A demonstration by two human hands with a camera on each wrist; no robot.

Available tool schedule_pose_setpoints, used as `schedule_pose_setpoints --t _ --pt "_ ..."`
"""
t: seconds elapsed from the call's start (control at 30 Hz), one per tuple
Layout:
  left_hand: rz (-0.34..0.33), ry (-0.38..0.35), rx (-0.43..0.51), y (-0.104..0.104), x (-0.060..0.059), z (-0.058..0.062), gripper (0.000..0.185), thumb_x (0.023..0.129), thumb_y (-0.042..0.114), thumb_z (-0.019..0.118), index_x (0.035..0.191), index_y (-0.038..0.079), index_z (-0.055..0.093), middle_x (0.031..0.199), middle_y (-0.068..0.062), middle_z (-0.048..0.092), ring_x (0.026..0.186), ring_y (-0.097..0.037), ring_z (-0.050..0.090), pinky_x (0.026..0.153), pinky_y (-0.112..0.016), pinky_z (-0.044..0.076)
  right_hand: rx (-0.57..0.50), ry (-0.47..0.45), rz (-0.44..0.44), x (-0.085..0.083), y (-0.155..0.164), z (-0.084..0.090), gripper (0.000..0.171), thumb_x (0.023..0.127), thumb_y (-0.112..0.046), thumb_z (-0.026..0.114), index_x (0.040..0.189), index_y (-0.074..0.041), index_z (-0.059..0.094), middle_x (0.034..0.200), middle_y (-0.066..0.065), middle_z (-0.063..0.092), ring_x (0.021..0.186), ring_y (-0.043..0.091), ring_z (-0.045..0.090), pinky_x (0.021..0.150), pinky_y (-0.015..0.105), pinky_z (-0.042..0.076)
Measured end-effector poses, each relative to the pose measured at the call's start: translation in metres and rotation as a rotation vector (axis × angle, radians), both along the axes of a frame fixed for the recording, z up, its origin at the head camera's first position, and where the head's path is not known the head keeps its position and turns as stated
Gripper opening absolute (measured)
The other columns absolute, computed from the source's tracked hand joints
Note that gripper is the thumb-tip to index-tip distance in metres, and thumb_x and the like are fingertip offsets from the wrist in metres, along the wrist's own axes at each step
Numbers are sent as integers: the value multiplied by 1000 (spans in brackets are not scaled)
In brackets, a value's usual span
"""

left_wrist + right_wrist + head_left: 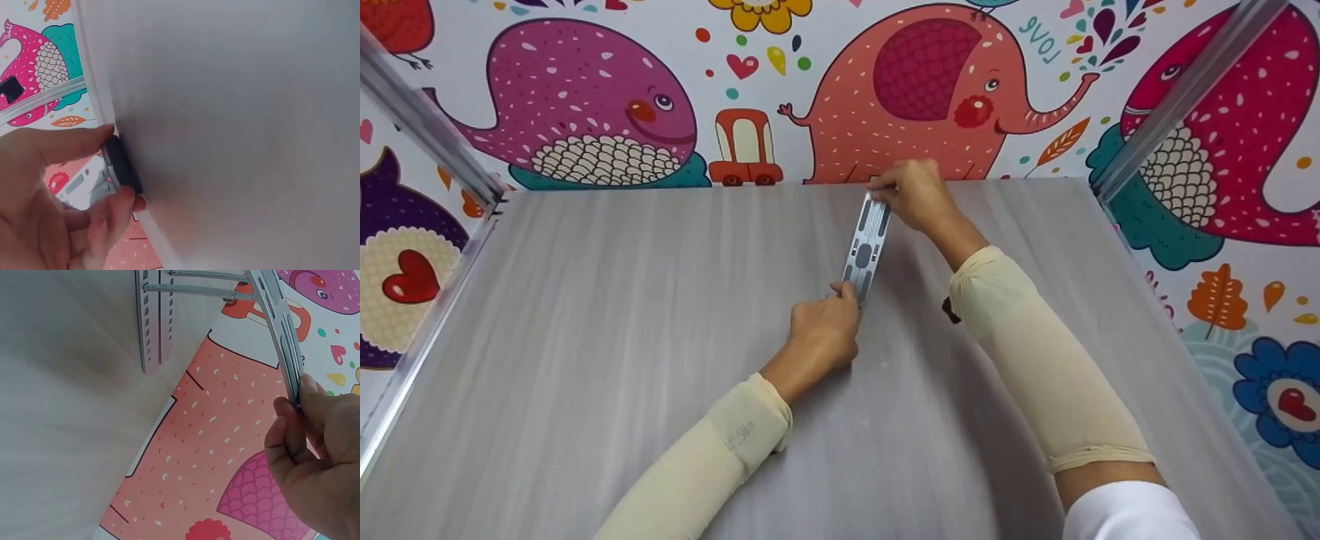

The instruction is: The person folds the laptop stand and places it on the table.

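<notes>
Slotted metal strip (868, 247), centre frame, tilted on grey table (585, 337): left hand (821, 334) pinches near end, right hand (915, 195) far end. Prob. stiff, light, thin-edged; grip at ends.

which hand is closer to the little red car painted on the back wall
Right. The right hand grips the metal strip's far end, just right of the red car; the left hand holds the near end, farther away.

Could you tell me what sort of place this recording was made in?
Probably a staged recording booth, not a home: a bare grey table, cartoon-animal wallpaper on every side, and metal frame rails at the corners.
</notes>
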State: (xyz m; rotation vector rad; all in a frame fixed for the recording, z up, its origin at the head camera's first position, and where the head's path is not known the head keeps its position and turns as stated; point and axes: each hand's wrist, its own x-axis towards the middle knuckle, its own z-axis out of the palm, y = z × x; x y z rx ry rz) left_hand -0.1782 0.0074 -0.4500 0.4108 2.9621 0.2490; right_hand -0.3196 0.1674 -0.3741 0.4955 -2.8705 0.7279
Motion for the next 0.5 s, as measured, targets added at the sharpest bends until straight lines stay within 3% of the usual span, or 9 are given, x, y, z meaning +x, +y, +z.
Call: schedule_pose_setpoints --t 0.3,0.5 --pt "-102 48 5 -21 -1 -3 71 82 18 75 140 -6 44 93 -13 75 77 -30 73 62 -52 54 -22 22 44 11 15 0 23 92 -11 76 114 -14 79 106 8 78 96 22 69 80 35 59" --pt "-168 39 -12 -35 -5 -3 75 80 19 77 142 -3 42 88 -12 74 74 -29 71 62 -52 54 -21 20 49 18 21 0 22 92 -9 76 114 -12 79 105 8 78 94 22 71 79 36 60"
